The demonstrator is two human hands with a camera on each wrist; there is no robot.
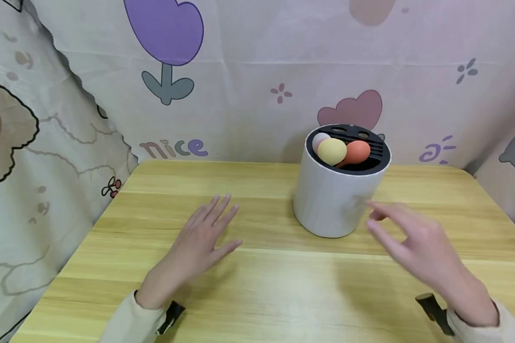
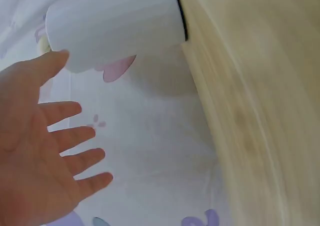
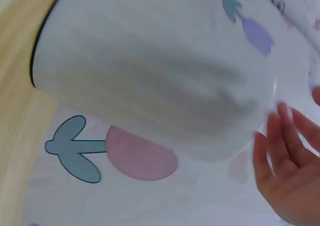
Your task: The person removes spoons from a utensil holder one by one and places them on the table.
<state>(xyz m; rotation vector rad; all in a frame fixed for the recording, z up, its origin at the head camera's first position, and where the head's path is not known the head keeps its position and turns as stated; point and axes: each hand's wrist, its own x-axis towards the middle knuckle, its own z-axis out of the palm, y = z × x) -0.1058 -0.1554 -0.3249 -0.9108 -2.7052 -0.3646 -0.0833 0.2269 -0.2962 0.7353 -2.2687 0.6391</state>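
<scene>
A white cylindrical holder (image 1: 339, 205) with a black slotted top (image 1: 375, 145) stands upright on the table, right of centre in the head view. Rounded ends show in its opening: a yellow one (image 1: 332, 151), an orange-red one (image 1: 358, 151) with a narrow stem, and a pale pink one (image 1: 319, 139) partly hidden behind. My left hand (image 1: 199, 240) is over the table to the holder's left, fingers spread and holding nothing. Close to the holder's right side is my right hand (image 1: 425, 240), fingers loosely bent and nothing in its grasp; the right wrist view shows those fingers beside the holder's upper rim.
The light wooden table (image 1: 262, 295) reaches back to a patterned cloth (image 1: 249, 114) hung behind it. More cloth (image 1: 34, 228) hangs along the left side. Dark straps (image 1: 435, 312) sit at both wrists below light sleeves.
</scene>
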